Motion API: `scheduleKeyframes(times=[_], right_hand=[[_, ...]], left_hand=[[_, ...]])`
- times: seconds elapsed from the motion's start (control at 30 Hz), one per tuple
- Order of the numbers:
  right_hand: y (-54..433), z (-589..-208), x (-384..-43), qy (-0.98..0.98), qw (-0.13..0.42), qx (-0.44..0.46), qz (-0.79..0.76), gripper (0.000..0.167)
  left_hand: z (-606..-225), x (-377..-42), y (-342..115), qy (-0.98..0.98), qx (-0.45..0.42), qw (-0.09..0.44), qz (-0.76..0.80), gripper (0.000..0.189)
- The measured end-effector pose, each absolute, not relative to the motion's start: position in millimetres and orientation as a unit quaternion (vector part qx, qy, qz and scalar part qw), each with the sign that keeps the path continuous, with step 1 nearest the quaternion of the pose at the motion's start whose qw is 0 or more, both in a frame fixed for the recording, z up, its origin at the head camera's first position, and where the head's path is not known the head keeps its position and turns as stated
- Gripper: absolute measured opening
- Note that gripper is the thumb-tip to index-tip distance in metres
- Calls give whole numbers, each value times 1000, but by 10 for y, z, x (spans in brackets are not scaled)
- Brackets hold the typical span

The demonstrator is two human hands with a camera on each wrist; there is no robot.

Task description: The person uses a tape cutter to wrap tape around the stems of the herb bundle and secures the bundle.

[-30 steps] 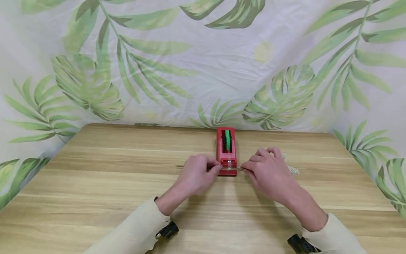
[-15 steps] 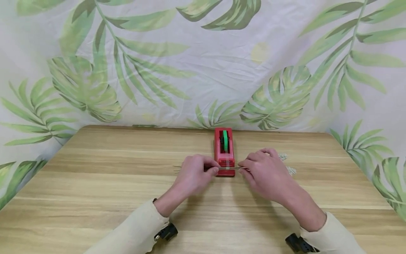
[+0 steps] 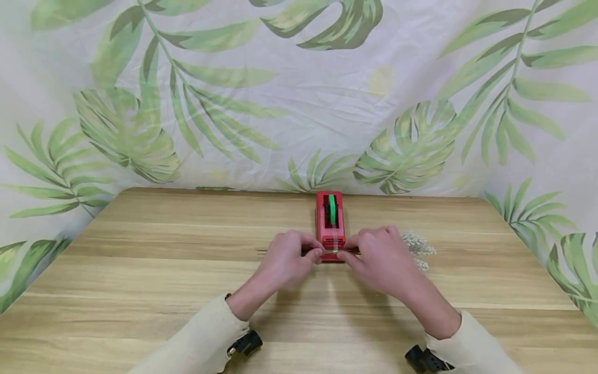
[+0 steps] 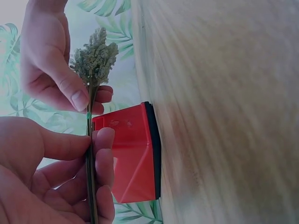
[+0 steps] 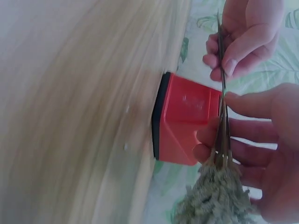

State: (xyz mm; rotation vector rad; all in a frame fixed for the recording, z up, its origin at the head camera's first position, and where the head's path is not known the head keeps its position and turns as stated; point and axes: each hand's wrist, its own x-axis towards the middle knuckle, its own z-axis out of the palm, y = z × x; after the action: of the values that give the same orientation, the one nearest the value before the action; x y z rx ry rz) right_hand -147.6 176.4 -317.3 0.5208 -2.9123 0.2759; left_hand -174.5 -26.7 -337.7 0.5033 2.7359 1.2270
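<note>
A bunch of dried flowers with thin dark stems and pale grey-green heads (image 3: 417, 245) lies sideways across the front of a red tape dispenser (image 3: 333, 235). My left hand (image 3: 290, 257) pinches the stems between thumb and fingers, left of the dispenser's front. With thumb and fingers, my right hand (image 3: 384, 262) pinches them nearer the flower heads (image 5: 214, 198). Between the two hands, a short band of tape (image 4: 89, 115) with a green glint sits on the stems. In the head view, my right hand hides part of the stems.
A green tape roll (image 3: 332, 209) stands in the dispenser's slot. The wooden table (image 3: 177, 280) runs back to a white cloth with a green leaf print (image 3: 327, 104). Each wrist wears a small black camera (image 3: 245, 343).
My right hand has slid left along the stems towards my left hand, and more of the flower heads shows beyond it. The left hand stays about where it was.
</note>
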Motion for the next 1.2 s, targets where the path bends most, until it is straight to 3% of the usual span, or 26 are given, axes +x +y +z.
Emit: scheduleKeyframes(times=[0.47, 0.87, 1.2], right_hand=[[1701, -3276, -1586, -964, 17, 79, 253, 13], [1727, -3317, -1628, -958, 18, 67, 279, 10], [1731, -3344, -1642, -955, 24, 77, 287, 11]], left_hand=[[-3404, -1756, -256, 902, 166, 49, 395, 14], [-3385, -1832, -264, 888, 146, 35, 435, 2], [-3375, -2006, -199, 836, 189, 111, 504, 18]])
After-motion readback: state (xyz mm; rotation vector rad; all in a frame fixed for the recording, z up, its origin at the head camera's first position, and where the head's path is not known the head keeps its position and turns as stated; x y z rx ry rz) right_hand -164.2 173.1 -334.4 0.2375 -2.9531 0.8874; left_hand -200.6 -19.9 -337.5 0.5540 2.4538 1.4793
